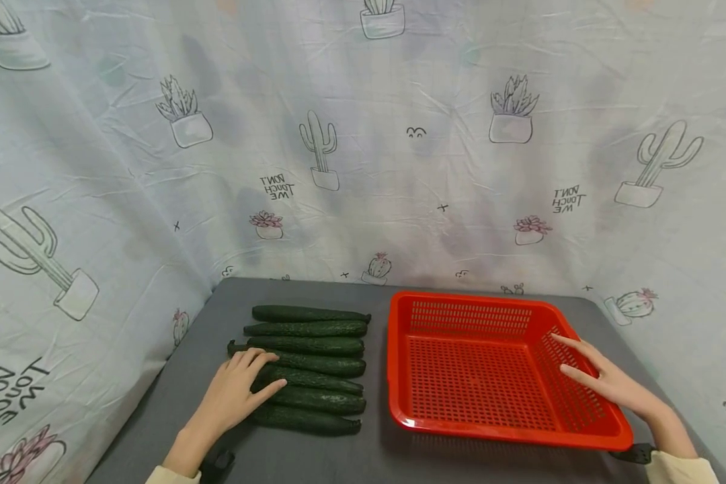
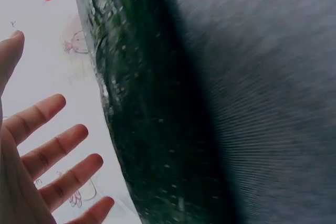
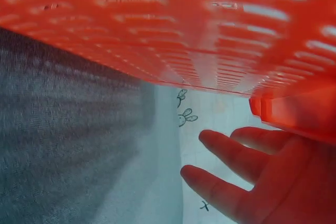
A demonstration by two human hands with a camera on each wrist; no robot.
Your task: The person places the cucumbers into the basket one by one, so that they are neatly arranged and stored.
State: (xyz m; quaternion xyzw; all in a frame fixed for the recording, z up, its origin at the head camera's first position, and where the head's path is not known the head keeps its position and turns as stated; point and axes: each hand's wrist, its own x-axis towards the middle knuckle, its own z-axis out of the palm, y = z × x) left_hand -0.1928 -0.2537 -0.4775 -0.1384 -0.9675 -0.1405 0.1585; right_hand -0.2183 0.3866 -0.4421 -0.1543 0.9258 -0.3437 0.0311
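Observation:
Several dark green cucumbers (image 1: 323,365) lie side by side in a row on the grey table, left of centre. Over their left ends is my left hand (image 1: 232,390), fingers spread; whether it touches them I cannot tell. The left wrist view shows those fingers apart from the close, large cucumber (image 2: 152,114). To the right stands a red plastic basket (image 1: 393,376) with slotted walls and no contents in sight. My right hand (image 1: 617,386) is over its right rim, fingers extended inward. In the right wrist view, the fingers lie beside the basket's wall, uncurled.
The grey table (image 1: 218,323) ends at a pale cloth backdrop (image 1: 399,222) printed with cacti, which hangs behind and at both sides. A dark wrist strap (image 1: 218,464) shows by the left sleeve, another (image 1: 632,454) by the right.

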